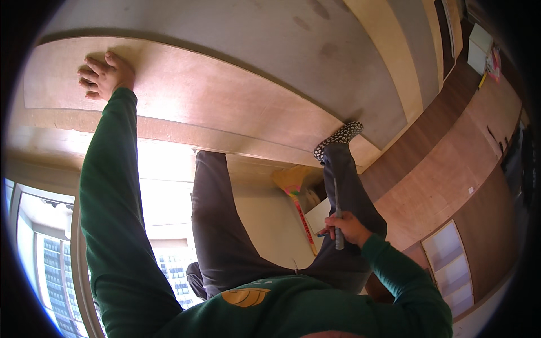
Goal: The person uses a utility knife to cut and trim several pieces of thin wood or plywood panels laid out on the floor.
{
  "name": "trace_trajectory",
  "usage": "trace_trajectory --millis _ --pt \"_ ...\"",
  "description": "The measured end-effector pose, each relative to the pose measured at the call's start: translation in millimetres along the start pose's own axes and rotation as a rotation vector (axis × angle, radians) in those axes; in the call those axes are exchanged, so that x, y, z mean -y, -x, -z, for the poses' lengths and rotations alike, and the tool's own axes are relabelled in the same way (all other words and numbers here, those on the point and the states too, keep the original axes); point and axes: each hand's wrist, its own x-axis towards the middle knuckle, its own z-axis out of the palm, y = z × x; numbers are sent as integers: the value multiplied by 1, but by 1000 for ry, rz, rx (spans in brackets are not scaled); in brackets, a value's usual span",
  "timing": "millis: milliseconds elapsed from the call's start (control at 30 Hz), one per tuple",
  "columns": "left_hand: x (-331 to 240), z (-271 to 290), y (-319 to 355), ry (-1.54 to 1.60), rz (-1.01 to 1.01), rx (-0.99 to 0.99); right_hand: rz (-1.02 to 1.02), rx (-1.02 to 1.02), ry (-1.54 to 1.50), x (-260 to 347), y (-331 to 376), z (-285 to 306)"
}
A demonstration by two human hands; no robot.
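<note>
My left hand (107, 77) lies flat with spread fingers near the left end of a long, thin, light wooden board (214, 93). It holds nothing and presses against the board's face. In my right hand (350, 230), close to my right thigh, is a slim grey-handled tool (339, 235) with a long thin shaft pointing away from me; its exact kind I cannot make out. A small dark-blue item (322, 232) shows by the fingers of that hand, too small to name. My foot in a black-and-white patterned shoe (338, 138) rests on the board's right end.
Beyond the board stretches a grey panel (304, 45) with dark smudges. A broom (296, 194) with a red-patterned handle stands below the board. Brown wooden panels (434, 163) and a white-shelved cabinet (449, 265) are at right. A window (53, 270) is at lower left.
</note>
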Motion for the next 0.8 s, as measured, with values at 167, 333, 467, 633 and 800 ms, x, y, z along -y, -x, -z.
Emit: trace_trajectory --millis 167,333,467,633,800 --pt "2 -3 -1 -9 0 -26 69 -11 -72 -37 -45 -29" --pt "4 -13 -2 5 -1 -31 113 -70 -51 -55 -65 -39" --pt "14 -29 -9 4 13 -58 290 -150 72 -76 -71 -36" --pt "65 -4 -54 199 -33 200 443 -200 210 -86 -84 -39" --pt "131 58 36 201 -391 180 490 -278 224 -100 -80 -45"
